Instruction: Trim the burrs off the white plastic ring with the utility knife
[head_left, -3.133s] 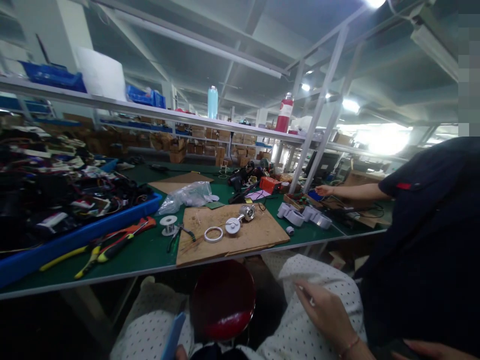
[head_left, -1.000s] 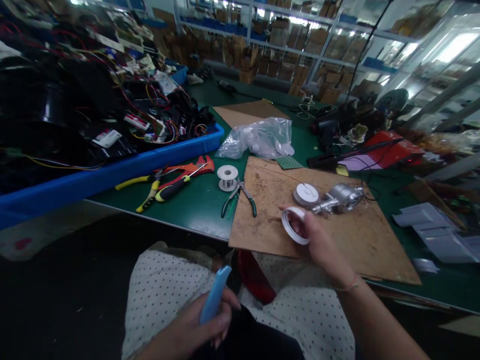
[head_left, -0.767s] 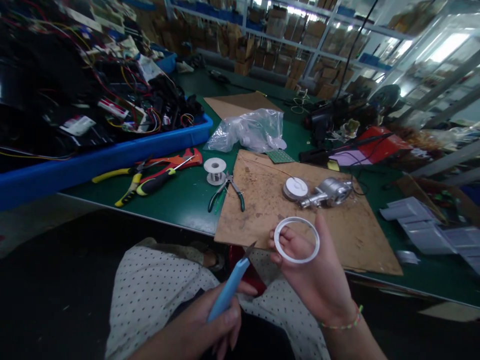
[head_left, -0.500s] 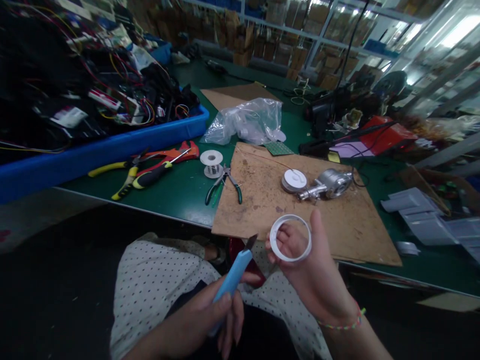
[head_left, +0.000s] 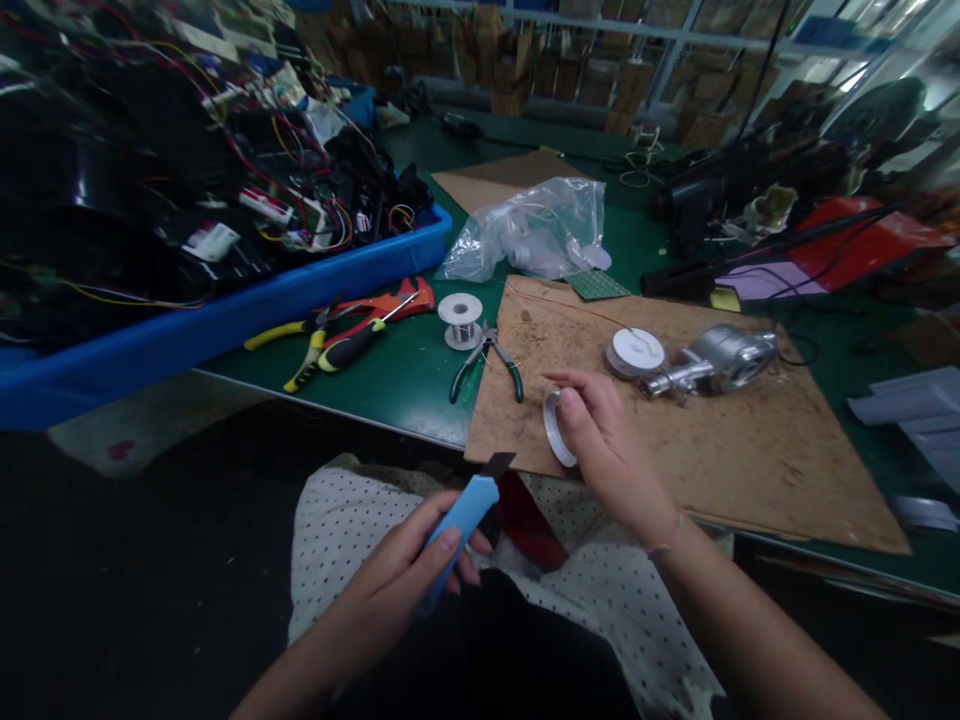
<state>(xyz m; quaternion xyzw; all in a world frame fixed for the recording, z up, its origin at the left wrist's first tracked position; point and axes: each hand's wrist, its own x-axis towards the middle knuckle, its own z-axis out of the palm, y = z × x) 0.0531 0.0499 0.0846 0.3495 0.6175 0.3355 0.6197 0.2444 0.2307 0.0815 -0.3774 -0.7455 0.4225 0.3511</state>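
Note:
My left hand (head_left: 427, 550) is closed round a light-blue utility knife (head_left: 465, 515), its dark blade out and pointing up and to the right. In my right hand (head_left: 611, 445) is a white ring (head_left: 555, 430), pinched by its edge and seen nearly side-on over the front edge of the brown board (head_left: 712, 450). On the board, beyond my right hand, lie a white spool (head_left: 635, 352) and a silver metal motor-like part (head_left: 727, 358). Small green-handled pliers (head_left: 487, 362) rest at the board's left edge beside a spool of wire (head_left: 460, 318).
A blue bin (head_left: 315, 285) heaped with black parts and wires fills the left. Red and yellow-handled tools (head_left: 345, 335) lie before it. Behind the board are a clear plastic bag (head_left: 532, 230) and a green circuit board (head_left: 598, 285). Grey plastic pieces (head_left: 919, 405) sit at the right.
My right hand has turned over, palm now down, and the ring has tipped from facing me to edge-on. The knife stays in my left hand. The view has shifted left.

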